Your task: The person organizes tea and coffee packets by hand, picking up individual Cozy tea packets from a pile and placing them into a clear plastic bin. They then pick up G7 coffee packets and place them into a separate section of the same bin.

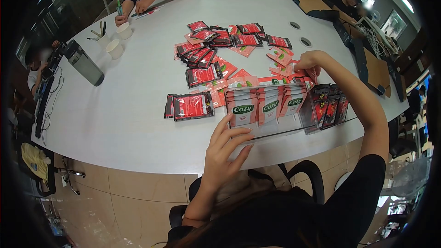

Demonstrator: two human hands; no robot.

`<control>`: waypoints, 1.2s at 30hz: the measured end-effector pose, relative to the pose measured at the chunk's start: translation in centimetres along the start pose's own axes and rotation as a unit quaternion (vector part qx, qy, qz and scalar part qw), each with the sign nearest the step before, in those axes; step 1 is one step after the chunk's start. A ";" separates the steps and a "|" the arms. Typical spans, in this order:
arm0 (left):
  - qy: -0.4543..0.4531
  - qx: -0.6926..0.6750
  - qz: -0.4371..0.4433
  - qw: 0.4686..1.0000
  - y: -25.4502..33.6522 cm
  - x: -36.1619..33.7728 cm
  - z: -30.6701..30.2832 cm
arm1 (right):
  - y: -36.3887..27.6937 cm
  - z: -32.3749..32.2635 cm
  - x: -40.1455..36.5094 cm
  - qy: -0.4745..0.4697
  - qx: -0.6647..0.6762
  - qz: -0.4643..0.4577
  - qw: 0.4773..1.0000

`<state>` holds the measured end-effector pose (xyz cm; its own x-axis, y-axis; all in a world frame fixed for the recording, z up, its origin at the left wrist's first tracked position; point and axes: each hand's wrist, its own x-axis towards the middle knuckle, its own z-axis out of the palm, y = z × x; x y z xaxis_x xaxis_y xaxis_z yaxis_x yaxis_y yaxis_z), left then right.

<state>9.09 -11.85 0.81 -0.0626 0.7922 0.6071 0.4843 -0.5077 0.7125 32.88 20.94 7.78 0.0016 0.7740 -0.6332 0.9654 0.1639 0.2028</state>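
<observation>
A clear acrylic box (285, 129) stands at the table's near edge, with upright pink Cozy sachets (243, 109) in its compartments. My left hand (226, 154) is at the box's near left side, fingers stretched out and apart, the fingertips against its front. Beyond the far right corner of the box, my right hand (310, 60) is curled down over pink sachets (281, 57), gripping one; its fingertips are partly hidden. Black-and-red sachets (330, 105) stand in a compartment at the right. A loose pile of red-and-black packets (204, 74) and pink ones lies behind the box.
A dark bottle (83, 63) stands at the left, near paper cups (115, 49) and a pen holder. Across the table (115, 124), another person's hands (133, 11) are beside pens. Open cardboard-and-black cases (353, 46) line the right edge. Chairs stand below.
</observation>
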 end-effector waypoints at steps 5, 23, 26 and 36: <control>0.000 0.006 0.008 1.000 -0.3 -0.2 0.0 | -1.0 0.2 0.9 0.019 0.010 -0.006 1.000; 0.259 -0.315 0.337 0.849 10.2 -3.7 -6.7 | 3.0 0.7 0.4 0.289 -0.005 -0.169 0.942; 0.175 -0.313 0.355 0.863 14.2 -4.4 -8.7 | 5.3 2.5 1.0 0.464 -0.054 -0.206 0.860; 0.119 -0.316 0.334 0.880 16.8 -5.0 -8.7 | -0.5 8.7 -17.1 0.558 0.220 -0.282 0.749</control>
<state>9.91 -27.28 12.79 -0.1655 0.1901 0.9677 -0.0952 -0.9797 0.1762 34.63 2.32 12.04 -0.4202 0.7265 0.5436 0.7236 0.6298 -0.2824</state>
